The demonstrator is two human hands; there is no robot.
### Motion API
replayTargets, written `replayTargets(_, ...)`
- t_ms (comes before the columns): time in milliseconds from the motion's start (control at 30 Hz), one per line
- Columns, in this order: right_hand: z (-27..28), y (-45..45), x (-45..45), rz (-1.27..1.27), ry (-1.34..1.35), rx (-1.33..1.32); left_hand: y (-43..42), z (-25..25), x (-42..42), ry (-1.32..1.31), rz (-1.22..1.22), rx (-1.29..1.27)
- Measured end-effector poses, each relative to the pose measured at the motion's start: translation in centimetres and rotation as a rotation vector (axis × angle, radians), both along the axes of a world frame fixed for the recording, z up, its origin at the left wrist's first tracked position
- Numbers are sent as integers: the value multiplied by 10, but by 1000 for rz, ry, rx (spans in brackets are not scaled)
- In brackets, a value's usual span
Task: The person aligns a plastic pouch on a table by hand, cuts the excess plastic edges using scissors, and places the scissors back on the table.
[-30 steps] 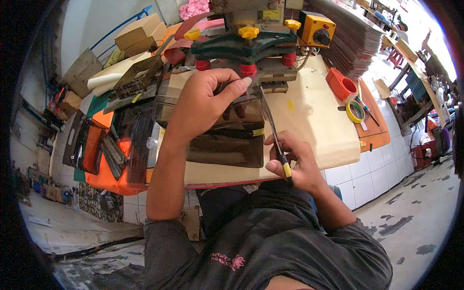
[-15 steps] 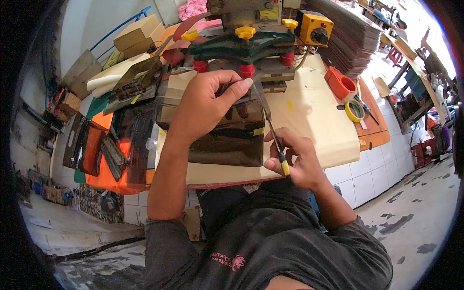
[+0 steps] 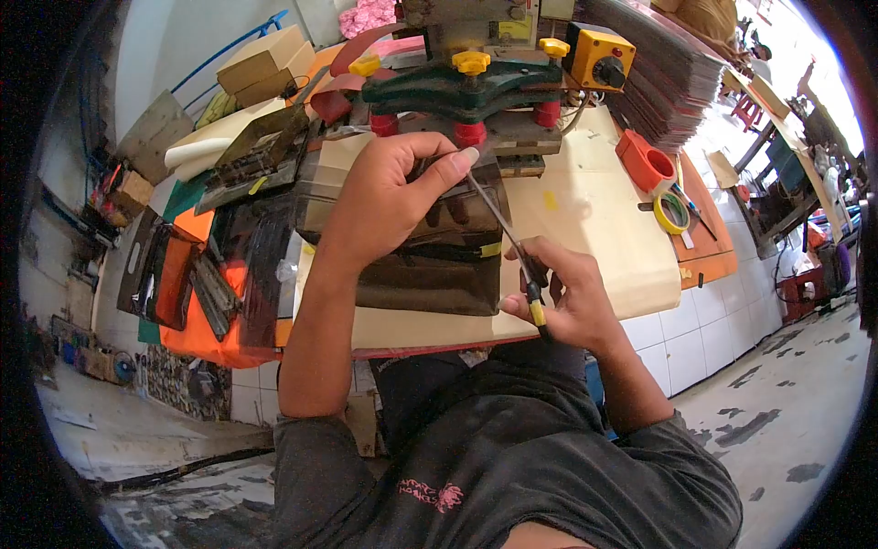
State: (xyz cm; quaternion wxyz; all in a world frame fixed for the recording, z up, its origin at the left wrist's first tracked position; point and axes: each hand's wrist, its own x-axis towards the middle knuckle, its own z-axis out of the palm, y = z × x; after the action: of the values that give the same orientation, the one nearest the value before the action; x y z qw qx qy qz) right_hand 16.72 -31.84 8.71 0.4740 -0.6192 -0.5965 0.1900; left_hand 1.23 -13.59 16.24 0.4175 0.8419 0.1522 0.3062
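Note:
My left hand (image 3: 389, 192) pinches the edge of a thin see-through dark sheet between thumb and forefinger, just below the press's middle red foot. In my right hand (image 3: 572, 297) is a long thin metal tool (image 3: 533, 297) with a black and yellow handle, like scissors. Its metal part slants up and left, and its tip reaches close to my left thumb. Under and between the hands lie dark translucent pouches or sheets (image 3: 430, 284) with a small yellow strip. My left hand and wrist hide part of them.
A green press (image 3: 466, 87) with yellow knobs stands ahead, beside a yellow control box (image 3: 601, 57). Rightward are a tall stack of sheets (image 3: 654, 78), a red tape dispenser (image 3: 646, 163) and a yellow tape roll (image 3: 672, 211). Dark pieces lie on orange material (image 3: 206, 343) at left.
The tool's tip has swung left, closer to my left thumb. My left hand has barely moved and keeps its pinch. A brown shape has appeared behind the sheet stack at the top right.

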Motion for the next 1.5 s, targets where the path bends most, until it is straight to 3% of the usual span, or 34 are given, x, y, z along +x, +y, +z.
replayTargets(233, -4, 5, 3, 43, 41, 26, 1, -4, 2, 21, -28, 20)
replayTargets(400, -6, 6, 0, 98, 320, 29, -1, -3, 2, 29, -15, 56)
replayTargets(633, 3, 4, 8, 135, 260, -57, 0, -6, 2, 54, -19, -22)
replayTargets(933, 3, 4, 13, 258, 388, -78, 0, -10, 4, 68, -59, -117)
replayTargets(1000, 2, 4, 8, 299, 559, -41, -2, -7, 3, 97, -50, -93)
replayTargets(1200, -7, 2, 8, 335, 672, -104, -3, -3, 1, 96, -100, -104)
replayTargets(1500, -5, 0, 13, 380, 651, -147, 2, 2, -6, 128, -235, -191)
